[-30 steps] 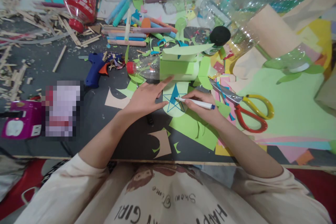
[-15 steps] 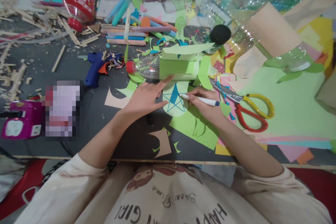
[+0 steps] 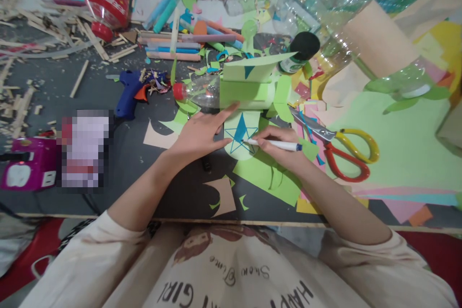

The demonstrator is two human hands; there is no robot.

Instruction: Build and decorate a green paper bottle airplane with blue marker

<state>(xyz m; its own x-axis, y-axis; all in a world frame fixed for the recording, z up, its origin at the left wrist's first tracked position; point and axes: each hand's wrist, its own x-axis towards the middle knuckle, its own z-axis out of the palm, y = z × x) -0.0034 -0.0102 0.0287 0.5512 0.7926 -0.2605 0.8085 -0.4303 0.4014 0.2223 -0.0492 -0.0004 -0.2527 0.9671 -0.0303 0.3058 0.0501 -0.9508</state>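
My right hand (image 3: pixel 279 144) pinches a white marker (image 3: pixel 276 144) whose tip rests on a blue star (image 3: pixel 240 135). The star is drawn on a rounded pale green paper flap (image 3: pixel 234 153), and its upper point is coloured blue. That flap joins a clear plastic bottle (image 3: pixel 205 92) wrapped in green paper (image 3: pixel 245 92), lying on its side with a red cap to the left. On the left, my left hand (image 3: pixel 202 132) is open, its fingers spread; the index finger touches the wrapped bottle and the thumb reaches the flap's edge. Another flap with blue colouring stands up behind.
Scissors (image 3: pixel 342 147) with yellow and red handles lie right of my right hand. A blue glue gun (image 3: pixel 128 91), a phone-like pixelated object (image 3: pixel 86 149) and wood sticks lie left. Markers (image 3: pixel 173 50), a dark-capped bottle (image 3: pixel 301 53), paper sheets and plastic bottles lie around.
My right hand has shifted the marker tip slightly left and down, nearer the star's centre. More of the star's middle looks blue. My left hand stays in place.
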